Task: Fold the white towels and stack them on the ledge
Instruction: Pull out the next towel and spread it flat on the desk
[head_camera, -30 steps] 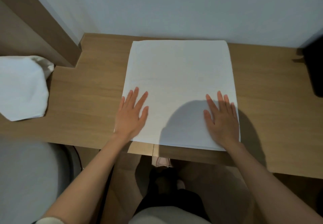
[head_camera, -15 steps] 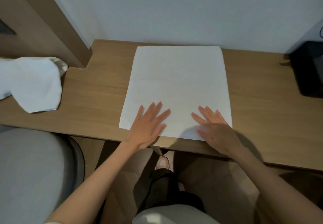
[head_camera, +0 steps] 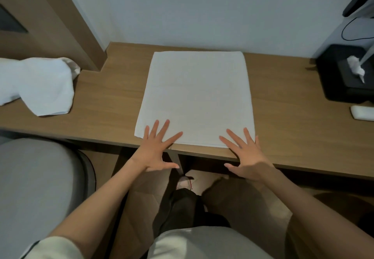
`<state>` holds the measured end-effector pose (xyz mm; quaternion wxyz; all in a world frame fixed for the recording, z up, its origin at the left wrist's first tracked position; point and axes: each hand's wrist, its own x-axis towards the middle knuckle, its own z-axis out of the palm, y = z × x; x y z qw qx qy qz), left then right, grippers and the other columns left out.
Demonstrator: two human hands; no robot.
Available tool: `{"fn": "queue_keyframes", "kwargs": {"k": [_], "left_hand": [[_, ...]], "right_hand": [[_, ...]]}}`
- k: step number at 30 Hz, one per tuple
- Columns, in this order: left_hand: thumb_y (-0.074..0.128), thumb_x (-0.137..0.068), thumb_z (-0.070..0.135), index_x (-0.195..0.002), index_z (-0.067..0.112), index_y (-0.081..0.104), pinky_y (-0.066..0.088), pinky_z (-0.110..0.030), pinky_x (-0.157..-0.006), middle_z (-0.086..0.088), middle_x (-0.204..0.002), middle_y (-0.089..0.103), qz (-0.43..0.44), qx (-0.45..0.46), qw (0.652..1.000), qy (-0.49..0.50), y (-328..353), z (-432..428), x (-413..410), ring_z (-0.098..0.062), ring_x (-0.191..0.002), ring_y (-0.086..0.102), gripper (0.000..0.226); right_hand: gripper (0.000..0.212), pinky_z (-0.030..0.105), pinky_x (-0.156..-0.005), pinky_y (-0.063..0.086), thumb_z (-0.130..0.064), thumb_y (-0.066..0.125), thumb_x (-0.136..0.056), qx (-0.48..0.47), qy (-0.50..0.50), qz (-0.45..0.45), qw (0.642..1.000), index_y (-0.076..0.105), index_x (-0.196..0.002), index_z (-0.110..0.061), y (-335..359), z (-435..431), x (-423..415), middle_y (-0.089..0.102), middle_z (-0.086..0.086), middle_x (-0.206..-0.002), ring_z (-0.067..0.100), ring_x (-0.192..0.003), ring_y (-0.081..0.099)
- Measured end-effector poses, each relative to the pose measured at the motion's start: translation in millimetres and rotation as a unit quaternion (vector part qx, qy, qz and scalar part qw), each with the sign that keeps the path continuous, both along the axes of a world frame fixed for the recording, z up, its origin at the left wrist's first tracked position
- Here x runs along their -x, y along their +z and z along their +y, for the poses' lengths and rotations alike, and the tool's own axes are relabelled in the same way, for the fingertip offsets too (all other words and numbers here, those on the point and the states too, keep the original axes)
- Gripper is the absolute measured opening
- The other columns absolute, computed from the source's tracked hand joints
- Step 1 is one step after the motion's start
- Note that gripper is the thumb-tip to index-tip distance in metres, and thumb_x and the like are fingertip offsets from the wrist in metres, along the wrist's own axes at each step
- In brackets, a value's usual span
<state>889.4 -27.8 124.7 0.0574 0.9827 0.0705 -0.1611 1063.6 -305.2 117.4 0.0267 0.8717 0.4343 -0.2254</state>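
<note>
since a second ago our hands have slid back to the near edge of the folded white towel (head_camera: 195, 99) on the bench (head_camera: 283, 121). left hand (head_camera: 154, 150) and right hand (head_camera: 245, 154) lie spread flat, each grip open, fingertips on the cloth, holding nothing.

no readable text, labels or numbers anywhere
</note>
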Motion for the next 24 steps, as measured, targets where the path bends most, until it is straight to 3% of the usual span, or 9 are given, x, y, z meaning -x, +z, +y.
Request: {"fn": "queue_keyframes", "kwargs": {"k": [3,7,10,12,18,21,24], "left_hand": [[0.046,-0.075,0.078,-0.144,0.048,-0.009,-0.006,-0.052,-0.115,0.003,-0.158,-0.019,-0.031,0.011,0.999,0.008,4,-5,17,-0.032,-0.144,-0.019,0.093],[0.058,-0.091,0.042,-0.15,0.036,0.006,0.019,-0.042,-0.117,0.001,-0.16,0.009,-0.059,-0.017,0.997,0.039,12,-11,35,-0.029,-0.146,0.01,0.08],[0.064,-0.082,-0.006,-0.147,0.02,0.034,0.048,-0.041,-0.097,-0.01,-0.149,0.037,-0.129,0.001,0.989,0.072,20,-12,49,-0.034,-0.133,0.038,0.076],[0.062,-0.071,-0.022,-0.142,0.013,0.043,0.053,-0.043,-0.087,-0.015,-0.142,0.046,-0.146,0.007,0.986,0.076,22,-10,55,-0.036,-0.126,0.046,0.081],[0.066,-0.062,-0.028,-0.123,0.002,0.062,0.052,-0.049,-0.089,-0.017,-0.125,0.062,-0.206,0.001,0.977,0.055,23,-6,63,-0.038,-0.106,0.063,0.067],[0.06,-0.074,-0.021,-0.126,0.007,0.06,0.042,-0.046,-0.105,-0.012,-0.13,0.059,-0.204,0.023,0.973,0.108,23,0,69,-0.032,-0.119,0.056,0.059],[0.053,-0.078,-0.02,-0.129,0.009,0.055,0.038,-0.043,-0.109,-0.01,-0.134,0.054,-0.195,0.041,0.969,0.144,28,5,68,-0.027,-0.126,0.049,0.059]], "right_hand": [[0.081,0.043,-0.116,0.004,-0.054,0.052,-0.09,-0.024,-0.012,-0.029,0.999,-0.005,-0.147,-0.048,2,-13,9,-0.008,-0.015,-0.159,0.027,-0.147,-0.009],[0.056,0.039,-0.112,0.029,-0.029,0.059,-0.091,-0.081,-0.006,-0.088,0.993,0.034,-0.141,-0.034,14,-15,16,0.033,-0.002,-0.151,0.027,-0.135,0.034],[0.044,0.042,-0.102,0.032,-0.018,0.065,-0.086,-0.094,-0.001,-0.158,0.983,0.051,-0.125,-0.029,20,-15,28,0.051,-0.002,-0.133,0.024,-0.111,0.053],[0.041,0.042,-0.1,0.033,-0.009,0.068,-0.081,-0.111,-0.009,-0.176,0.978,0.057,-0.117,-0.026,21,-18,34,0.057,-0.001,-0.124,0.025,-0.103,0.058],[0.027,0.039,-0.102,0.036,-0.007,0.066,-0.086,-0.171,-0.018,-0.115,0.978,0.066,-0.111,-0.018,23,-29,35,0.064,0.002,-0.116,0.024,-0.103,0.058],[0.019,0.033,-0.1,0.037,-0.019,0.061,-0.092,-0.234,-0.093,-0.048,0.966,0.066,-0.11,-0.018,26,-32,27,0.066,-0.002,-0.109,0.017,-0.103,0.058],[0.02,0.03,-0.088,0.045,-0.024,0.057,-0.094,-0.296,-0.178,0.01,0.938,0.065,-0.11,-0.017,31,-28,19,0.065,-0.004,-0.104,0.014,-0.099,0.058]]}}
